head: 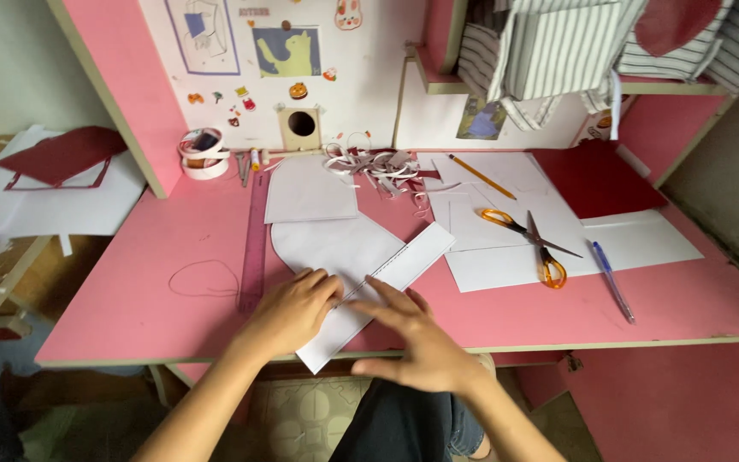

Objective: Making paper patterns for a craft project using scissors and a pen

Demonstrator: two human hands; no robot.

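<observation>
Your left hand (288, 312) and right hand (412, 338) both lie flat and open, pressing a long white strip (378, 295) that runs slantwise across a rounded white sheet (335, 244) at the near edge of the desk (130, 316). The strip's near end overhangs that edge, so if either palm lifts or slides, it could pivot, lose its line on the sheet, or slip off toward your lap. The strip looks like stiff, clean paper with a fine dotted line along its far long edge.
</observation>
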